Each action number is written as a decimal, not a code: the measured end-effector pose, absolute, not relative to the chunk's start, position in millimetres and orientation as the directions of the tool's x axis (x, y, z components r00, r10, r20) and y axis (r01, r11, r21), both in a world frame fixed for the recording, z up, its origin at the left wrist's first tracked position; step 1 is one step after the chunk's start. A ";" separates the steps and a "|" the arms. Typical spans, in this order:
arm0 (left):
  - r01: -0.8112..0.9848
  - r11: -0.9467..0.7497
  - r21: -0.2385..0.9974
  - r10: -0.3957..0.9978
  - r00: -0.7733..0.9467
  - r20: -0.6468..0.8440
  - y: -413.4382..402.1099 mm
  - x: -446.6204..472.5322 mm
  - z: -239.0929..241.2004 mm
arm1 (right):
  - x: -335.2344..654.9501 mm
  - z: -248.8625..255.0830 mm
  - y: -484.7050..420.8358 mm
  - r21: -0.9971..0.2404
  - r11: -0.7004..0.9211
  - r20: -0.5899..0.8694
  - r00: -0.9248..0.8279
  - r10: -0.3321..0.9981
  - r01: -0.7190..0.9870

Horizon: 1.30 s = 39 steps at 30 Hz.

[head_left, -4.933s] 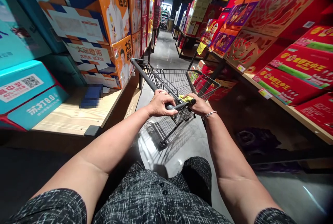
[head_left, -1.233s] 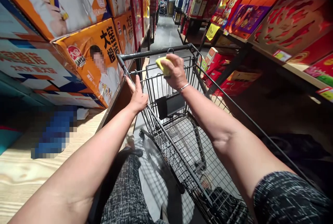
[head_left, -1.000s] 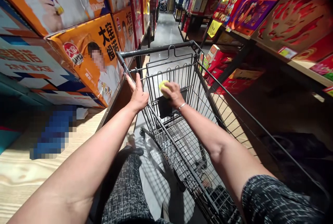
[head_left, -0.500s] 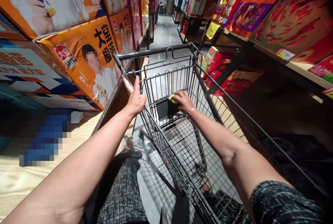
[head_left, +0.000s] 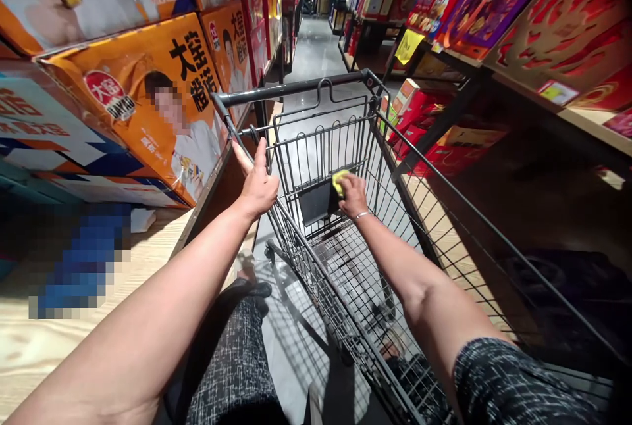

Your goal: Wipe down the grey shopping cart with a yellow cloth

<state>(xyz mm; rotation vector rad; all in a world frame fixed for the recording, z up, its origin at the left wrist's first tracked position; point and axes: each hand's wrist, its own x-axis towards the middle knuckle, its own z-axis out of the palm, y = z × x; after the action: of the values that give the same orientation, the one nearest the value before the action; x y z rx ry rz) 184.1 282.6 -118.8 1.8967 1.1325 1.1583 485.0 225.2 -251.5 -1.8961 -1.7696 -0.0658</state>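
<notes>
A dark wire shopping cart (head_left: 326,280) stands in front of me, its handle bar (head_left: 296,91) at the far end. My left hand (head_left: 260,183) grips the cart's left top rail close to the handle, two fingers stretched along it. Inside the basket, my right hand (head_left: 353,195) holds a small yellow-green cloth (head_left: 340,181); whether it is a cloth or a sponge is hard to tell. The cloth is at the upper right edge of the dark seat flap (head_left: 316,202), against the wire back. My right fingers are curled over it, hiding part of both.
Stacked orange drink cartons (head_left: 133,109) rise close on the left, above a pale wooden board (head_left: 138,260). A shelf with red and gold gift boxes (head_left: 563,37) lines the right, with red packages (head_left: 424,129) beneath. A grey-floored aisle (head_left: 316,50) runs ahead between the stacks.
My right hand has moved a little right and up with the yellow-green cloth, uncovering more of the seat flap. My left hand keeps its hold on the rail. The view has shifted slightly.
</notes>
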 end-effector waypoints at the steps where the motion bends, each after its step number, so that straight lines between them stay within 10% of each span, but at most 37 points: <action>1: 0.338 -0.425 0.839 0.901 0.246 0.357 282.9 183.7 -118.9 | 483.8 -268.1 210.6 -0.358 -0.013 0.347 0.146 0.927 0.934; 9: 0.344 -0.429 0.835 0.898 0.260 0.354 280.8 181.8 -117.9 | 521.1 -281.7 194.7 -0.352 -0.111 0.183 0.185 0.966 0.929; 19: 0.328 -0.421 0.846 0.901 0.264 0.345 282.0 181.7 -117.0 | 583.3 -149.0 314.4 -0.261 -0.025 0.656 0.196 0.729 0.965; 26: 0.298 -0.416 0.859 0.903 0.250 0.351 280.0 183.3 -112.9 | 554.1 -234.7 248.4 -0.227 -0.255 0.230 0.306 0.924 0.940; 32: 0.310 -0.416 0.855 0.903 0.250 0.349 283.8 186.9 -114.3 | 560.1 -247.6 193.3 -0.087 -0.150 -0.053 0.146 0.988 0.985; 39: 0.328 -0.424 0.844 0.899 0.264 0.349 287.8 185.6 -114.7 | 594.5 -156.5 253.0 0.119 -0.086 0.439 0.025 0.898 0.989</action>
<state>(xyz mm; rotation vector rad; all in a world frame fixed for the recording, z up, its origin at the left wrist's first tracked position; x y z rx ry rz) 185.6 287.8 -114.7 1.8938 1.1088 1.1355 594.5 253.0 -156.5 -2.0789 -1.9599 -0.6052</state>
